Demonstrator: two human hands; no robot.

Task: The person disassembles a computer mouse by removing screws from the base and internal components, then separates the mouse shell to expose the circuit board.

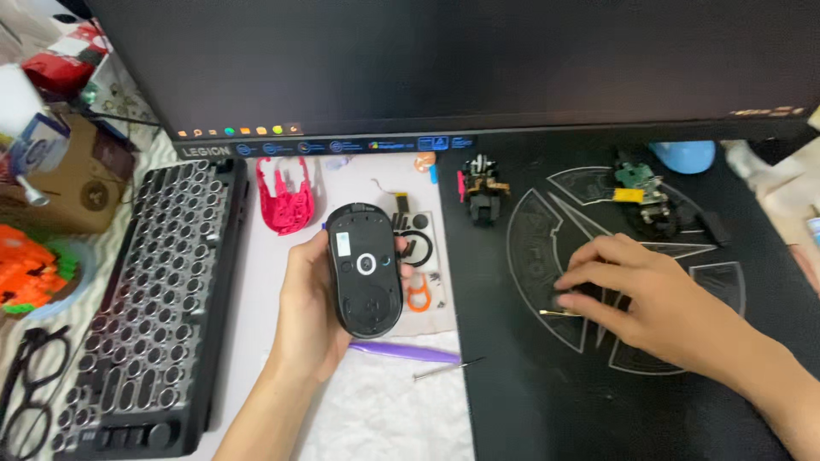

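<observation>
Left hand [307, 312] grips black mouse [366, 269]; right hand [645, 299] fingertips touching mat [598, 401].

Two seemingly bare, sleeveless forearms [265, 410]

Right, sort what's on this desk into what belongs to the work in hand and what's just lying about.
In use:
left hand holding black mouse, underside up
right hand on black mat, fingertips at a small dark part
screwdriver
purple pry tool
circuit board

Lying about:
keyboard
glasses
orange toy
monitor
</observation>
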